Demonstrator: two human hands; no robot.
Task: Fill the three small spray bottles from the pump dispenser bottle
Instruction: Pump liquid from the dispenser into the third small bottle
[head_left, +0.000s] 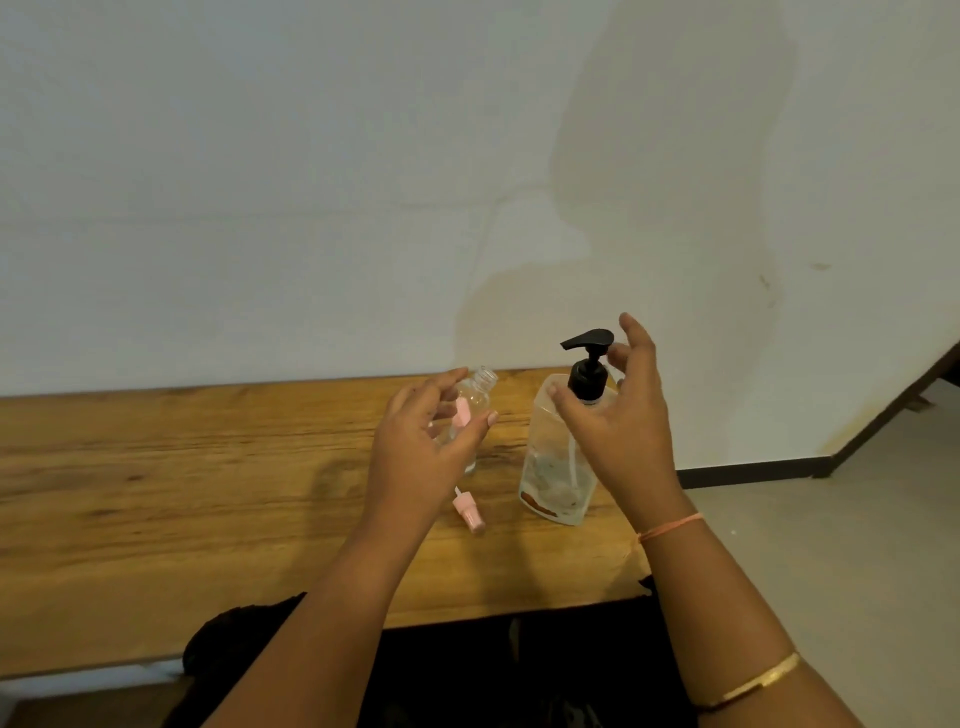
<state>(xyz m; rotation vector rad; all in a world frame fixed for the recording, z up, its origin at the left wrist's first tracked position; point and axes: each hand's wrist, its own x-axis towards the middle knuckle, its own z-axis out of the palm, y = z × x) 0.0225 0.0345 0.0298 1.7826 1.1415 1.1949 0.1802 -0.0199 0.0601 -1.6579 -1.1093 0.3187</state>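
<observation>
Stained white wall stands behind a wooden surface (208, 467), and everything you need sits near its right end. Your left hand (415, 452) grips one small spray bottle (480, 387), lifted and tilted, its uncapped neck leaning toward the pump dispenser bottle (550, 467). A pink piece (461, 415) shows between that hand's fingers (483, 422); I cannot tell what it belongs to. A pink spray head (467, 512) lies on the surface just below your hand. Only this one small bottle is plain to see.

Your right hand (623, 431) is spread and grips nothing. Its thumb sits in front of the black collar and its other fingers (634, 332) rise just behind the black pump head (589, 340).

The step looks like the first fill. Bring the open neck right under the nozzle tip, which points left toward it, and hold the bottle closer to upright so nothing runs out. Press the pump head from the top with slow, short strokes. The dispenser looks nearly empty and light, so brace it against tipping.
</observation>
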